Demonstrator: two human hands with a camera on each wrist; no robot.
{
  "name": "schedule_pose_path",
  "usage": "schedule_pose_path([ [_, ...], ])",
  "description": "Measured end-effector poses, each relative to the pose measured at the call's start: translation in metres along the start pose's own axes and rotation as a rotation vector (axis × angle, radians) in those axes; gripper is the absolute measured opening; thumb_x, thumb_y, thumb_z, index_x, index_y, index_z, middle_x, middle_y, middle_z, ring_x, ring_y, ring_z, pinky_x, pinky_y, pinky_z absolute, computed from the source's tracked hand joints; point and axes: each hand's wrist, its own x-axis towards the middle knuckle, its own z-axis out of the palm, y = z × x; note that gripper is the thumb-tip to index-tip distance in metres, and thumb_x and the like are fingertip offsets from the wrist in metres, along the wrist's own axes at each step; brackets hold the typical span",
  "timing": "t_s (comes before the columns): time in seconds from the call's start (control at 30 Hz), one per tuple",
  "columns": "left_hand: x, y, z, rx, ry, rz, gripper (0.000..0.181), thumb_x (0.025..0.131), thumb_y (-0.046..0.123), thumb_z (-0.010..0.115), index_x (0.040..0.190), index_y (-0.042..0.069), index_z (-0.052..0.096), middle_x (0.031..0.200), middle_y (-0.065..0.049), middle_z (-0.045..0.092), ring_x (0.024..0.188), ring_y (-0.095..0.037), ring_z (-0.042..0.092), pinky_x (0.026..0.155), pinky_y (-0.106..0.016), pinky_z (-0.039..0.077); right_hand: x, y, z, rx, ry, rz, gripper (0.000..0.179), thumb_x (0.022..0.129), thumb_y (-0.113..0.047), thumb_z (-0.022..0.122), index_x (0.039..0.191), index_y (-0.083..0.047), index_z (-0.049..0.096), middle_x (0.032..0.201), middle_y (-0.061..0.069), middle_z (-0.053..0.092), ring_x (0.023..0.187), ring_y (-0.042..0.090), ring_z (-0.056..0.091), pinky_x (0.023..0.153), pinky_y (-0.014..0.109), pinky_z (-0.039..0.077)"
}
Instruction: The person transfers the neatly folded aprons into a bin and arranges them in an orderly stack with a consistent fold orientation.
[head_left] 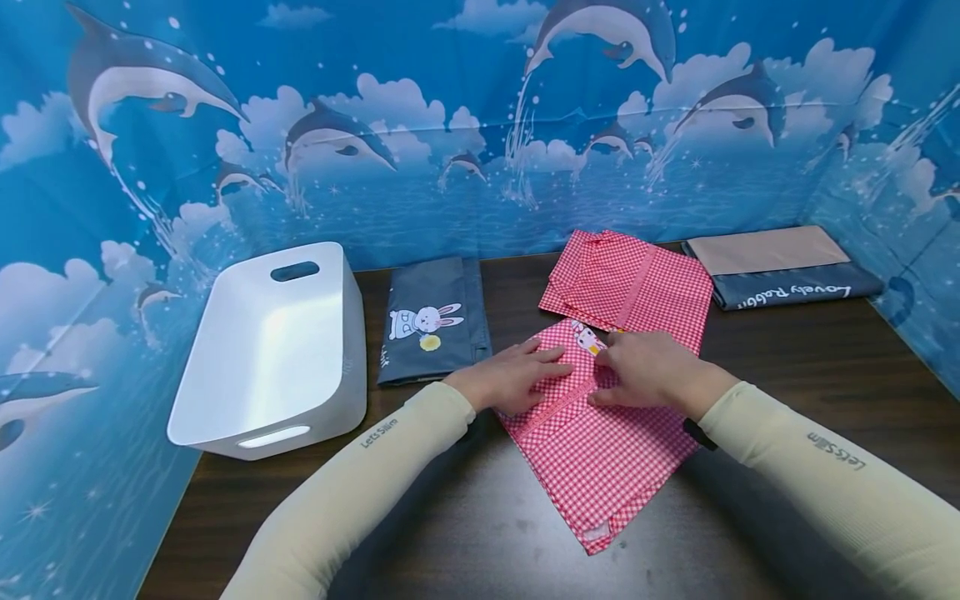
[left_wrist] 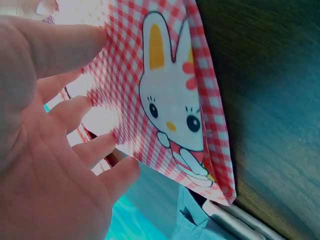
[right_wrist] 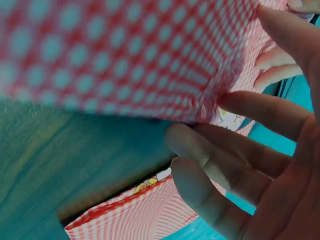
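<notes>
A folded red-and-white checked cloth (head_left: 600,475) lies slantwise on the table, a pointed corner towards me. My left hand (head_left: 517,377) rests on its left part with fingers spread. My right hand (head_left: 652,371) touches its right part, the thumb and index finger apart on the fabric. Between the hands, at the far end, a printed white rabbit (head_left: 587,337) shows; the left wrist view has the rabbit print (left_wrist: 172,105) large, beside a layered fabric edge. In the right wrist view, the right fingers (right_wrist: 270,112) reach the cloth's edge, lightly bent.
Another folded checked cloth (head_left: 660,287) lies right behind. Dark folded fabric with a rabbit print (head_left: 435,292) is at back left, and a dark and beige folded piece (head_left: 780,258) at back right. A white plastic bin (head_left: 352,367) stands left. A dolphin-printed curtain (head_left: 420,200) backs the table.
</notes>
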Motion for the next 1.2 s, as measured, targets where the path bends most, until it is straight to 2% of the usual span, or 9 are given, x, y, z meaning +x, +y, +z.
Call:
schedule_pose_path([
  [0.07, 0.0, 0.001, 0.0, -0.022, -0.01, -0.003, 0.069, 0.105, 0.021, 0.066, 0.168, 0.03, 0.039, 0.182, 0.003, 0.018, 0.171, -0.034, 0.006, 0.137, -0.057, 0.013, 0.0, 0.0, 0.0, 0.005, 0.021, 0.001, 0.059, 0.089, -0.061, 0.081, 0.126, -0.015, 0.079, 0.121, 0.013, 0.073, 0.101, 0.028, 0.071, 0.092, 0.055, 0.062],
  [0.13, -0.001, 0.002, 0.0, -0.04, -0.021, -0.009, 0.07, 0.104, 0.019, 0.067, 0.168, 0.03, 0.04, 0.182, 0.003, 0.019, 0.17, -0.034, 0.007, 0.137, -0.057, 0.012, 0.0, -0.001, 0.001, 0.016, 0.041, 0.0, 0.065, 0.088, -0.06, 0.082, 0.135, -0.016, 0.075, 0.134, 0.016, 0.069, 0.116, 0.036, 0.07, 0.098, 0.061, 0.06],
  [0.23, -0.001, 0.004, 0.0, -0.056, -0.036, -0.006, 0.073, 0.102, 0.017, 0.07, 0.167, 0.03, 0.041, 0.182, 0.003, 0.019, 0.17, -0.035, 0.008, 0.136, -0.059, 0.012, 0.0, -0.001, 0.004, 0.059, 0.055, -0.014, 0.079, 0.086, -0.056, 0.085, 0.153, -0.021, 0.062, 0.159, 0.019, 0.055, 0.143, 0.047, 0.055, 0.111, 0.071, 0.049],
  [0.33, -0.002, 0.006, -0.001, -0.047, -0.046, 0.018, 0.075, 0.099, 0.016, 0.073, 0.167, 0.029, 0.042, 0.181, 0.002, 0.022, 0.17, -0.035, 0.01, 0.137, -0.058, 0.011, 0.0, -0.002, 0.006, 0.109, 0.039, -0.05, 0.085, 0.085, -0.053, 0.086, 0.159, -0.023, 0.055, 0.17, 0.016, 0.045, 0.156, 0.048, 0.041, 0.118, 0.074, 0.04],
  [0.57, -0.003, 0.007, 0.001, -0.036, -0.035, 0.027, 0.072, 0.101, 0.013, 0.07, 0.167, 0.028, 0.042, 0.181, 0.002, 0.023, 0.17, -0.032, 0.01, 0.137, -0.055, 0.011, 0.0, -0.006, 0.007, 0.118, -0.016, -0.051, 0.084, 0.088, -0.054, 0.083, 0.16, -0.022, 0.054, 0.168, 0.017, 0.047, 0.154, 0.048, 0.044, 0.117, 0.073, 0.042],
  [0.67, -0.003, 0.009, 0.004, 0.018, 0.003, -0.006, 0.071, 0.102, 0.018, 0.071, 0.167, 0.026, 0.043, 0.181, 0.0, 0.023, 0.17, -0.033, 0.012, 0.137, -0.057, 0.015, 0.001, -0.007, 0.007, 0.1, -0.031, -0.031, 0.084, 0.089, -0.055, 0.083, 0.16, -0.019, 0.054, 0.169, 0.017, 0.046, 0.154, 0.047, 0.045, 0.118, 0.07, 0.042],
  [0.83, -0.007, 0.017, 0.005, 0.124, 0.04, -0.112, 0.069, 0.105, 0.031, 0.068, 0.167, 0.022, 0.041, 0.18, -0.006, 0.026, 0.168, -0.038, 0.02, 0.134, -0.06, 0.022, 0.003, -0.007, 0.008, 0.047, -0.031, -0.018, 0.083, 0.091, -0.06, 0.079, 0.157, -0.016, 0.057, 0.167, 0.018, 0.048, 0.153, 0.048, 0.046, 0.119, 0.067, 0.043],
  [1.0, -0.008, 0.016, 0.006, 0.056, 0.034, -0.198, 0.068, 0.107, 0.034, 0.064, 0.169, 0.026, 0.038, 0.181, -0.013, 0.021, 0.166, -0.043, 0.022, 0.132, -0.063, 0.025, 0.004, -0.008, 0.007, 0.009, -0.035, 0.0, 0.083, 0.092, -0.062, 0.077, 0.158, -0.017, 0.056, 0.165, 0.018, 0.05, 0.152, 0.049, 0.047, 0.118, 0.067, 0.045],
  [1.2, -0.007, 0.013, 0.005, 0.024, 0.035, -0.229, 0.067, 0.108, 0.036, 0.061, 0.17, 0.028, 0.035, 0.179, -0.017, 0.023, 0.165, -0.041, 0.026, 0.13, -0.064, 0.03, 0.005, -0.009, 0.007, 0.001, -0.05, 0.016, 0.084, 0.092, -0.064, 0.075, 0.158, -0.016, 0.056, 0.165, 0.02, 0.05, 0.151, 0.051, 0.047, 0.118, 0.068, 0.044],
])
